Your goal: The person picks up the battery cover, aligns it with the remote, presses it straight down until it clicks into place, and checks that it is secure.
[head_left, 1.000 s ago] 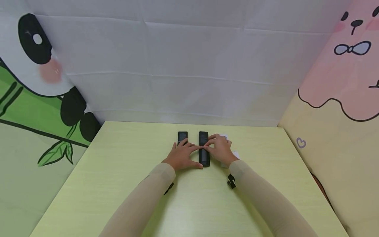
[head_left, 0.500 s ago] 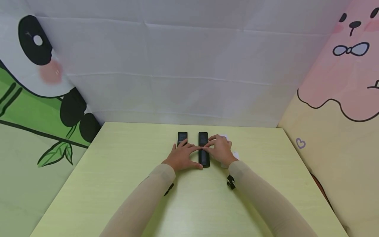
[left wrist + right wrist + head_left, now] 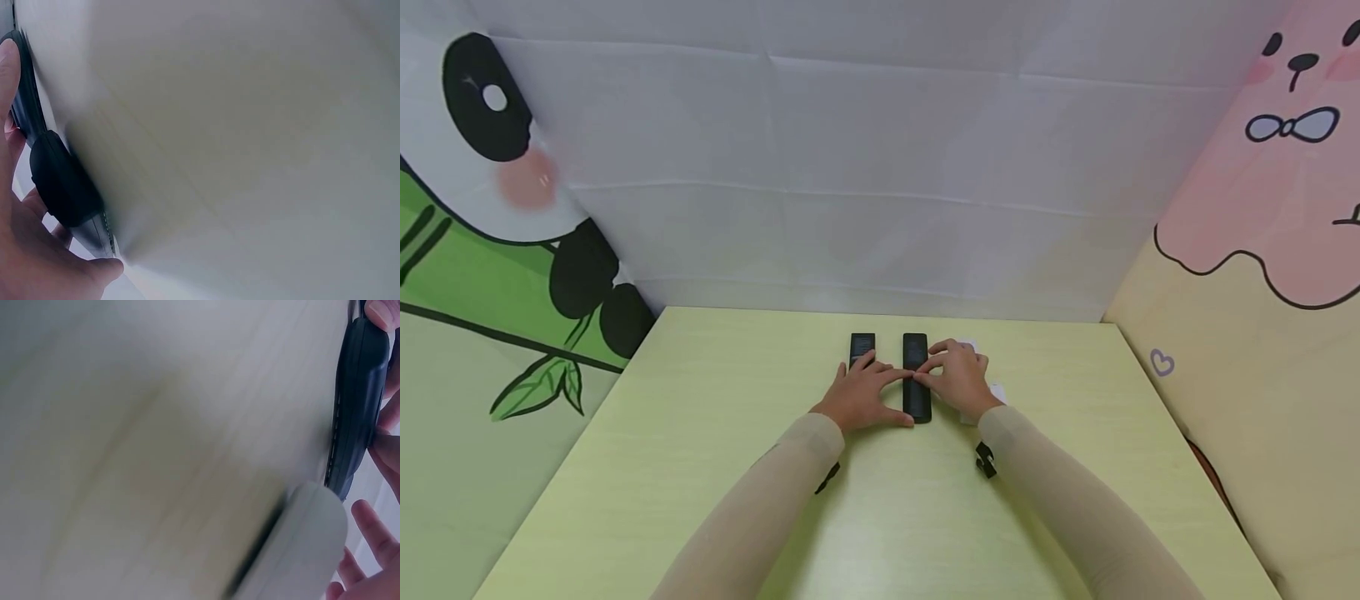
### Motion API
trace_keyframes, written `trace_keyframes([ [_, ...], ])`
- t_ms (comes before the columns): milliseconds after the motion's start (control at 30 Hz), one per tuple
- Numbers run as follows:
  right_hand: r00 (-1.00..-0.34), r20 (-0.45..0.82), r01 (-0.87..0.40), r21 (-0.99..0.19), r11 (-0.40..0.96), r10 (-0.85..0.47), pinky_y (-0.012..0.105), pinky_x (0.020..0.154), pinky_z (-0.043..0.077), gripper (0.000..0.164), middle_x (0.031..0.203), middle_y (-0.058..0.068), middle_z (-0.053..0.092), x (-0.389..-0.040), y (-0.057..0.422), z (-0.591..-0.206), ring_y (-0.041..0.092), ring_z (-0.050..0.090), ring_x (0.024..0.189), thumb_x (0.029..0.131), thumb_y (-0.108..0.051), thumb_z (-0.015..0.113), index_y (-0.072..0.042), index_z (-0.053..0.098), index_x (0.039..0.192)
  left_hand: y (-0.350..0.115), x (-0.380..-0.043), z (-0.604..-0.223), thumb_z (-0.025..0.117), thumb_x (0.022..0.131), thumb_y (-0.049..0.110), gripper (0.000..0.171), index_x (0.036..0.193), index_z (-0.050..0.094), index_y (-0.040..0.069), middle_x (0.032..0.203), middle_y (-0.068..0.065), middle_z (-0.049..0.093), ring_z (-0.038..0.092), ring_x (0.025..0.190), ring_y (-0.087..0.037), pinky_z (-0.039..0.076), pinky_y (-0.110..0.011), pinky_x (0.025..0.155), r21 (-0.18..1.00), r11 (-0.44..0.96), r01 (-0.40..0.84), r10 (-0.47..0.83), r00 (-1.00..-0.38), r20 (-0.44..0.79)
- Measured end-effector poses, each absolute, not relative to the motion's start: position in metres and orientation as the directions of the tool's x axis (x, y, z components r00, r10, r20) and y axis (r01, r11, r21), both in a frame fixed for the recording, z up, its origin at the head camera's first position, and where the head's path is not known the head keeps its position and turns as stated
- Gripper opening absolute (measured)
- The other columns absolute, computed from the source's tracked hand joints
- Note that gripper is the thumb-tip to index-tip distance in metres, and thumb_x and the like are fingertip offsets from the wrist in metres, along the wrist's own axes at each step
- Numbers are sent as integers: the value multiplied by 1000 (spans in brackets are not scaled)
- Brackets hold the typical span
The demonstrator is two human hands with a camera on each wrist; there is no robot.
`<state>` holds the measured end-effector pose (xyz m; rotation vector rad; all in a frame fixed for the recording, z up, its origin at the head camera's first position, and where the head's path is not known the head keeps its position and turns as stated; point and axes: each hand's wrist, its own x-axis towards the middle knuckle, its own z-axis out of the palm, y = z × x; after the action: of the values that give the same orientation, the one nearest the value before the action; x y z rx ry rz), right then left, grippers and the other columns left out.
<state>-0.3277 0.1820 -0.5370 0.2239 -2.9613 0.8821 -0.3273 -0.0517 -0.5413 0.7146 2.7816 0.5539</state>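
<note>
Work on the remote [image 3: 917, 400], lying between dark piece [image 3: 862, 345] and white piece [image 3: 306, 531], seems unfinished: the left hand [image 3: 867, 398] touches it with straight fingers, the right hand's [image 3: 957, 381] thumb and finger meet over it, grip unclear, and whether those pieces are done cannot be told.

Both arms [image 3: 752, 512] reach forward, angled inward. Left hand [image 3: 863, 398]: fingers spread, thumb out. Right hand [image 3: 958, 379]: fingers bent, thumb tip near index tip.
</note>
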Motion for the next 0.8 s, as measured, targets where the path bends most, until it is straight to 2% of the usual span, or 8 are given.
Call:
trace_keyframes([
  [333, -985, 89, -171, -513, 841, -145, 72, 125, 37, 15, 158, 11, 73, -326, 182, -535, 48, 57, 156, 109, -36, 89, -24, 97, 106, -52, -324, -537, 89, 94, 78, 93, 175, 59, 42, 182, -9, 58, 22, 187, -43, 16, -88, 144, 408, 813, 414, 497, -859, -119],
  [567, -982, 106, -187, -516, 836, -154, 73, 122, 37, 14, 156, 13, 75, -326, 182, -537, 50, 57, 155, 108, -34, 90, -22, 97, 105, -53, -321, -535, 91, 95, 72, 92, 174, 60, 37, 181, -12, 59, 23, 186, -46, 15, -90, 143, 426, 803, 416, 502, -858, -107],
  [800, -982, 117, -188, -523, 831, -149, 73, 122, 38, 15, 155, 11, 76, -323, 183, -538, 48, 58, 154, 107, -36, 91, -23, 97, 105, -54, -321, -535, 91, 95, 74, 90, 173, 61, 40, 181, -10, 59, 22, 186, -45, 14, -89, 143, 418, 807, 417, 501, -858, -112],
])
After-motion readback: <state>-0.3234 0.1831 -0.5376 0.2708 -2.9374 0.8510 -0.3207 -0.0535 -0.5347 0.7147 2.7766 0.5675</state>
